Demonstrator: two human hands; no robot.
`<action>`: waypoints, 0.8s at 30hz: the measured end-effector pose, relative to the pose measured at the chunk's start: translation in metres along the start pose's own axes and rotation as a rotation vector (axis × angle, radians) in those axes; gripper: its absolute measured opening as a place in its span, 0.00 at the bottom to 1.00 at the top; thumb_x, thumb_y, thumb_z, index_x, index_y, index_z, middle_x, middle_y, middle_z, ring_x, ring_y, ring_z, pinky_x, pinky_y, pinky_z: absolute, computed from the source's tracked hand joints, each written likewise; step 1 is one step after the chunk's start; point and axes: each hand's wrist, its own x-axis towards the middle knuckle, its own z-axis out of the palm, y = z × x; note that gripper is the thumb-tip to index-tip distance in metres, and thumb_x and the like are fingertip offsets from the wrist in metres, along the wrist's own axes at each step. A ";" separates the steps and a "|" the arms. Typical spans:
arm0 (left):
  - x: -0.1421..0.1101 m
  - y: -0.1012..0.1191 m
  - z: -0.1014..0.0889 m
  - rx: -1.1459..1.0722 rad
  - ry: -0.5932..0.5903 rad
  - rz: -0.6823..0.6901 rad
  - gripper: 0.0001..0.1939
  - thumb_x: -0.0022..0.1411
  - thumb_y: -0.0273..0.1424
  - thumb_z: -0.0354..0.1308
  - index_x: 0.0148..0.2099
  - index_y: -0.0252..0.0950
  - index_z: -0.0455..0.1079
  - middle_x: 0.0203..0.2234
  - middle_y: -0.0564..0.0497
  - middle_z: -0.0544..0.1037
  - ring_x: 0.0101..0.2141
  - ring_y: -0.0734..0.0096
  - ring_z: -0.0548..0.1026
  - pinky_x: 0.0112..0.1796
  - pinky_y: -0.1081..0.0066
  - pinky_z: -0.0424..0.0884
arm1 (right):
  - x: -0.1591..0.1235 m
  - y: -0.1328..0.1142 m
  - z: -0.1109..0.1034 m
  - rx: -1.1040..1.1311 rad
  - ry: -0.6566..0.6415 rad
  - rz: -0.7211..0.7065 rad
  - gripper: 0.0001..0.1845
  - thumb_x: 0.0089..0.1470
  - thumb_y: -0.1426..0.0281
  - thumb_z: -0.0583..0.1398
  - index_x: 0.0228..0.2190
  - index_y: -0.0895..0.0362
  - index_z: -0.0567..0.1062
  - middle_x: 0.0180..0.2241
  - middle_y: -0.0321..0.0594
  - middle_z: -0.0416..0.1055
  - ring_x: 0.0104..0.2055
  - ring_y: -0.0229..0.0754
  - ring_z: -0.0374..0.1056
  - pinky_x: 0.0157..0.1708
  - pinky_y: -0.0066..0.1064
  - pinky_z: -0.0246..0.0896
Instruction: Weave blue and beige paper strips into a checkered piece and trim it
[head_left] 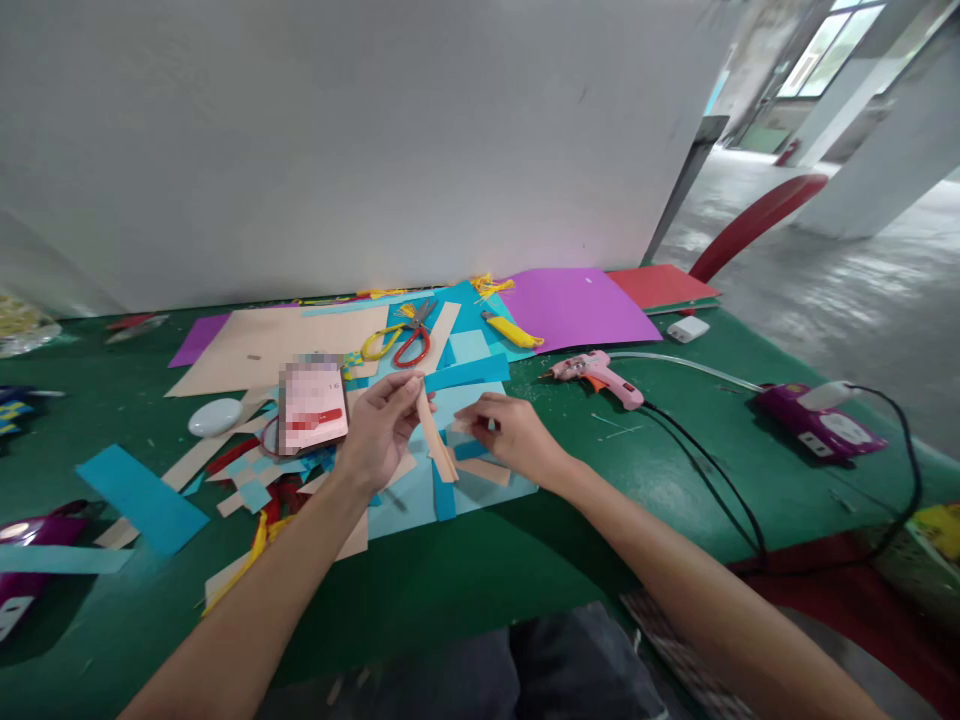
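My left hand (382, 425) pinches the top of a tan paper strip (436, 440), which hangs down over the green table (465, 580). A blue strip (444, 495) lies just beneath it. My right hand (506, 432) is closed with its fingertips on small tan and blue paper pieces (474, 452) lying on a light blue sheet (420, 500). The two hands are a few centimetres apart, just in front of the red-handled scissors (411, 340).
A pink glue gun (596, 375) with a black cord lies to the right, beside a purple power strip (817, 425). Purple (577, 305), red and tan (277, 345) sheets lie at the back, with a yellow cutter (511, 330). A phone (311, 405) and paper scraps are on the left.
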 end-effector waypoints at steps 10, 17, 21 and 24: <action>0.002 -0.001 -0.003 0.035 -0.007 0.019 0.14 0.43 0.34 0.73 0.33 0.36 0.77 0.22 0.55 0.75 0.23 0.78 0.75 0.26 0.81 0.73 | 0.008 0.004 -0.051 1.056 0.298 0.521 0.14 0.41 0.70 0.67 0.34 0.56 0.77 0.25 0.35 0.74 0.25 0.34 0.69 0.24 0.24 0.61; 0.002 -0.004 -0.005 0.086 -0.018 0.100 0.11 0.46 0.33 0.71 0.33 0.36 0.78 0.23 0.55 0.76 0.25 0.78 0.75 0.30 0.79 0.76 | 0.009 0.004 -0.053 1.151 0.348 0.569 0.14 0.41 0.71 0.67 0.35 0.56 0.77 0.23 0.33 0.73 0.23 0.31 0.67 0.22 0.21 0.61; -0.001 -0.005 -0.004 0.136 -0.052 0.150 0.09 0.48 0.33 0.70 0.33 0.37 0.78 0.23 0.55 0.77 0.23 0.77 0.75 0.30 0.75 0.77 | 0.008 0.002 -0.050 1.156 0.337 0.551 0.16 0.39 0.70 0.69 0.34 0.56 0.77 0.23 0.32 0.73 0.22 0.31 0.67 0.22 0.21 0.60; -0.003 -0.004 -0.002 0.181 -0.050 0.200 0.08 0.49 0.32 0.69 0.33 0.36 0.77 0.24 0.54 0.77 0.24 0.74 0.76 0.31 0.72 0.78 | 0.008 0.001 -0.048 1.142 0.343 0.524 0.15 0.38 0.69 0.69 0.33 0.56 0.77 0.22 0.31 0.72 0.22 0.30 0.66 0.22 0.22 0.59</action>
